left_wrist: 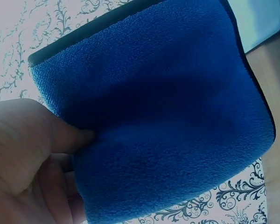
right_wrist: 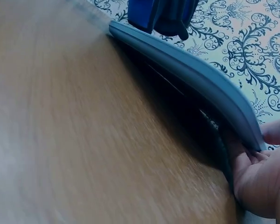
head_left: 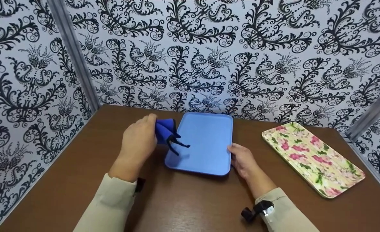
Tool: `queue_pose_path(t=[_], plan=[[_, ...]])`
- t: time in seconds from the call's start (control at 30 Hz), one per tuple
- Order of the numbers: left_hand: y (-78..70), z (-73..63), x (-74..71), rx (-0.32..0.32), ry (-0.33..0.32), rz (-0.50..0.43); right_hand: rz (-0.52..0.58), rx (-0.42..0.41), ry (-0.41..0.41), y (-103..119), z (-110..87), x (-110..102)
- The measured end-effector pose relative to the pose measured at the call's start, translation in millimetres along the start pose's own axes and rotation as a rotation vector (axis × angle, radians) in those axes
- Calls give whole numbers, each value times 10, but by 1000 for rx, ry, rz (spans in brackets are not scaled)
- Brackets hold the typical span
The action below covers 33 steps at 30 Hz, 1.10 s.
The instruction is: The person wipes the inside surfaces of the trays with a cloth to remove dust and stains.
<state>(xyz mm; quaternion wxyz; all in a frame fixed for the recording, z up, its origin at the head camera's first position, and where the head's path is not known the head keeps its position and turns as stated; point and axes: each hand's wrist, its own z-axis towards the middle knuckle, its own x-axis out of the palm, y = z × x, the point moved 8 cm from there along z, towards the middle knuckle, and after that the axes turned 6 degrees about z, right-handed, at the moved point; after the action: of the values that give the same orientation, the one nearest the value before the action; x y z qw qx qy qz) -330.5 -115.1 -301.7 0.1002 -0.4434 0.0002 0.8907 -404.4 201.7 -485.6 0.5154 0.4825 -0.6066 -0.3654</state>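
Note:
A blue cloth (head_left: pixel 165 129) with dark edging hangs folded from my left hand (head_left: pixel 139 138), over the left side of a light blue tray (head_left: pixel 206 138). In the left wrist view, the thumb of the left hand (left_wrist: pixel 28 149) presses on the fuzzy face of the cloth (left_wrist: pixel 177 107). My right hand (head_left: pixel 243 160) grips the tray's right edge. The right wrist view has the tray (right_wrist: pixel 191 70) tilted, its near side raised off the table, with fingers of the right hand (right_wrist: pixel 266 175) beneath it and the thumb on the rim. The tray's underside is in shadow.
To the right, a floral-patterned tray (head_left: pixel 312 158) lies at an angle on the brown table (head_left: pixel 183 203). Patterned walls (head_left: pixel 203 58) stand behind the table and along its left side. Dark straps with small devices are on both wrists.

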Motion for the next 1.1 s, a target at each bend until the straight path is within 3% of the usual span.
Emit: queue_pose_path(t=[0.23,0.43,0.83,0.97,1.1], plan=[[87,47,76,-38,-16,-60,-242,-69,-43,77,54,-110],[222,109,229,-75,5,-86,-456,-158,-33,145,41,-85],[472,481,446,-81,149,-64,-654,-264,-135,246,40,-132],[554,592,538,-88,159,-47,-740,-255,-156,258,28,-114],[613,684,592,-82,110,-44,-764,-269,-161,275,32,-86]])
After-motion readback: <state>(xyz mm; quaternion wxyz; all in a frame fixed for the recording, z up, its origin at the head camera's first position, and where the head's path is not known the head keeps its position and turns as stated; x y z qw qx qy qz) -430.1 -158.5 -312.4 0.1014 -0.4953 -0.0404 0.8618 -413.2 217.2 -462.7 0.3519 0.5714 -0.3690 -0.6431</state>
